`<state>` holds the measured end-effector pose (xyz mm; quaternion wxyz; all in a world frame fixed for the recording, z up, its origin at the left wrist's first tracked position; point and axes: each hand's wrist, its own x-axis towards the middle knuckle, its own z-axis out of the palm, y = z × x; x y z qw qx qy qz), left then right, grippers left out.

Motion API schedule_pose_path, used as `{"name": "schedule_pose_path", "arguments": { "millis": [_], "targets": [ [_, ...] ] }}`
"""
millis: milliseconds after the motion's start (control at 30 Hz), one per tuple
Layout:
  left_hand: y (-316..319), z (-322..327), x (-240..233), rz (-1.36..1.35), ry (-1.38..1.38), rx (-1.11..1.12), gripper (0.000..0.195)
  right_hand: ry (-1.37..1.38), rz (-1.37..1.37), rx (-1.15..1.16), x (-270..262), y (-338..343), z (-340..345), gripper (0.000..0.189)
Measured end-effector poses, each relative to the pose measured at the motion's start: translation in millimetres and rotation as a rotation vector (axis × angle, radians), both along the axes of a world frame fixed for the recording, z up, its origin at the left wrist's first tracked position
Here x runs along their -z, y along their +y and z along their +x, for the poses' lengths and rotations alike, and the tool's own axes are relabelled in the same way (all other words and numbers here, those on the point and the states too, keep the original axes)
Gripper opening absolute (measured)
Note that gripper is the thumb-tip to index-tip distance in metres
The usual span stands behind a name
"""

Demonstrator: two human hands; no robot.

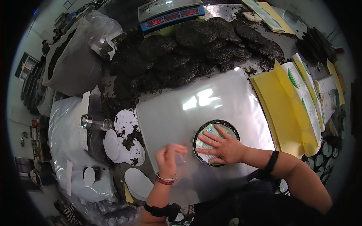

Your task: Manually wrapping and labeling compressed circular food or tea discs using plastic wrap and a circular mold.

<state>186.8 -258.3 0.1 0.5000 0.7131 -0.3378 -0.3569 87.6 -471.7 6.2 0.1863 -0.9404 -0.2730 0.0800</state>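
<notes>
My right hand (pixel 223 149) lies flat, fingers spread, on a printed green-and-white paper (pixel 203 143) inside a round, dark-rimmed tin or tray (pixel 237 135). The palm and fingers hide part of the paper, which bears writing. Left of the tin, my left hand (pixel 168 158) hovers over the smooth grey sheet (pixel 169 113), its fingers bent and blurred by motion. Whether it pinches something cannot be made out. White paper discs (pixel 138 183) lie beyond the sheet's left edge, near that hand.
Dark pressed leaf-like cakes (pixel 195 34) are piled behind the sheet, before a digital scale (pixel 172 18). Yellow paper sheets (pixel 265 101) and printed wrappers (pixel 301 82) lie right. Leftward are a glass jar (pixel 99 123), plastic bags (pixel 68 121) and a large dark-filled sack (pixel 76 62).
</notes>
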Motion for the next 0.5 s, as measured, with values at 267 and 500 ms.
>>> {"name": "schedule_pose_path", "arguments": {
  "millis": [267, 500],
  "targets": [
    [-54, -67, -42, -0.270, -0.276, -0.786, 0.060, -0.142, 0.016, 0.086, -4, 2, -15, 0.056],
    [-81, -92, -28, -0.313, 0.278, -0.645, 0.054, 0.124, 0.986, 0.035, -47, -36, -153, 0.026]
  ]
}}
